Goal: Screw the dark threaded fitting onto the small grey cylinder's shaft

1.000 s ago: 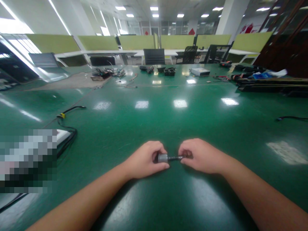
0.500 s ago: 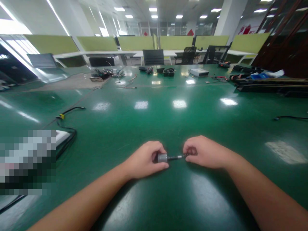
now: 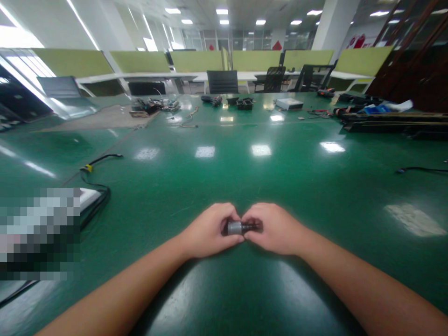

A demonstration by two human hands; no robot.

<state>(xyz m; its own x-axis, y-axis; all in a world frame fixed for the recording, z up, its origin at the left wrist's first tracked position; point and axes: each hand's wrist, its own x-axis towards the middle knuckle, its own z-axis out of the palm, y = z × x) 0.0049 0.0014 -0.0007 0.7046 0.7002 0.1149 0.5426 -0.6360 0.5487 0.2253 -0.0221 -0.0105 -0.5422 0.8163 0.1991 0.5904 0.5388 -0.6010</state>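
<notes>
Low over the green table, a grey cylinder lies sideways between the thumb and fingers of my left hand. A thin dark shaft extends from its right end. My right hand curls around that shaft, its thumb and fingertips close against the cylinder's end. The fingertips of both hands meet or nearly meet. The shaft's far end is hidden in my right hand, so I cannot tell what is on it.
A blurred-out object with a white corner and a black cable sit at left. Another cable lies at right. Electronic parts, a silver box and long black bars line the far side.
My right hand has moved left along the shaft, up to the cylinder's end. My left hand keeps its hold on the cylinder, almost in place.
</notes>
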